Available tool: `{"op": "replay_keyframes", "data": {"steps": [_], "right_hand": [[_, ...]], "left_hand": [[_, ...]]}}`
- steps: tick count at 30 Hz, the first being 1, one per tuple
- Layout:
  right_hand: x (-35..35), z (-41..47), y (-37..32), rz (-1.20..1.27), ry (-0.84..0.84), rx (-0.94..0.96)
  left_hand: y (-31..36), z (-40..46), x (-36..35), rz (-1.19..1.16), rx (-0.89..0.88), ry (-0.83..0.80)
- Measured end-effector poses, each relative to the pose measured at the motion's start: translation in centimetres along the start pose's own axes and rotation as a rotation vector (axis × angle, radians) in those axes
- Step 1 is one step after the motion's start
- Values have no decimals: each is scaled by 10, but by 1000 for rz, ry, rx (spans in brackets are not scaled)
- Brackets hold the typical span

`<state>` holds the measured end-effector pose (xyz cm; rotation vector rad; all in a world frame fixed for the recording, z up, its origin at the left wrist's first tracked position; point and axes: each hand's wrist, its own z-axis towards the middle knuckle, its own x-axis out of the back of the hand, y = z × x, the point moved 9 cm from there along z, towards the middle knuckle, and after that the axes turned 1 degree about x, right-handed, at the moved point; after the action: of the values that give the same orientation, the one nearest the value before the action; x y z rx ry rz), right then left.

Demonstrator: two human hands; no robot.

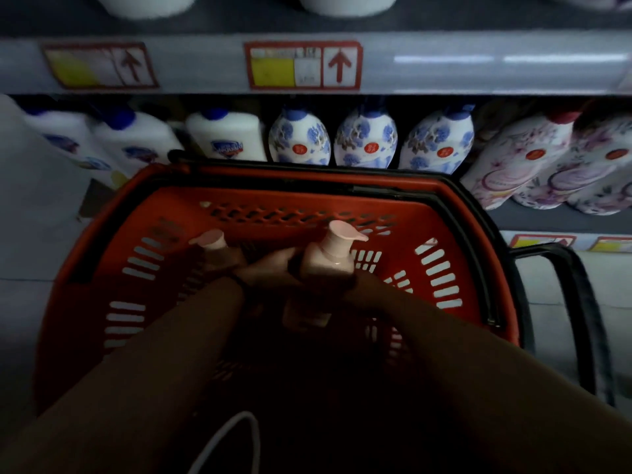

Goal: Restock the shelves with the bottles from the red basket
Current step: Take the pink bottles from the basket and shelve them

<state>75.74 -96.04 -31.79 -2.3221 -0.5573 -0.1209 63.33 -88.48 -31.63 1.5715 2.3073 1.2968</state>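
Note:
The red basket (113, 268) sits in front of the shelves, right below me. Both my arms reach into it. My left hand (265, 271) is closed around a pink pump bottle (210, 242) on the left, whose body is mostly hidden in the dark. Just to the right, my right hand (359, 289) grips a second pink pump bottle (330, 258) around its middle and holds it upright with its pump head above the basket floor. The two hands are close together, nearly touching.
Behind the basket the shelf holds white bottles with blue caps (225, 138), blue floral bottles (366, 142) and pink floral bottles (526, 162). A grey shelf edge with red price tags (302, 65) runs above them. The basket's black handle (578, 302) sticks out right.

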Motion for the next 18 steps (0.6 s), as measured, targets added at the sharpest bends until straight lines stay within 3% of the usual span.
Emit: {"op": "replay_keyframes", "data": {"steps": [4,11,18], "right_hand": [[22,-52,-52,61,62,185],[56,-165,-133,220,53,389],[124,-310,-214,259,278,701]], "left_hand": [[52,-53,23,-194,-146,15],[136,-175,73,-315,-261,312],[280,-287,110,-342,-569,500]]}}
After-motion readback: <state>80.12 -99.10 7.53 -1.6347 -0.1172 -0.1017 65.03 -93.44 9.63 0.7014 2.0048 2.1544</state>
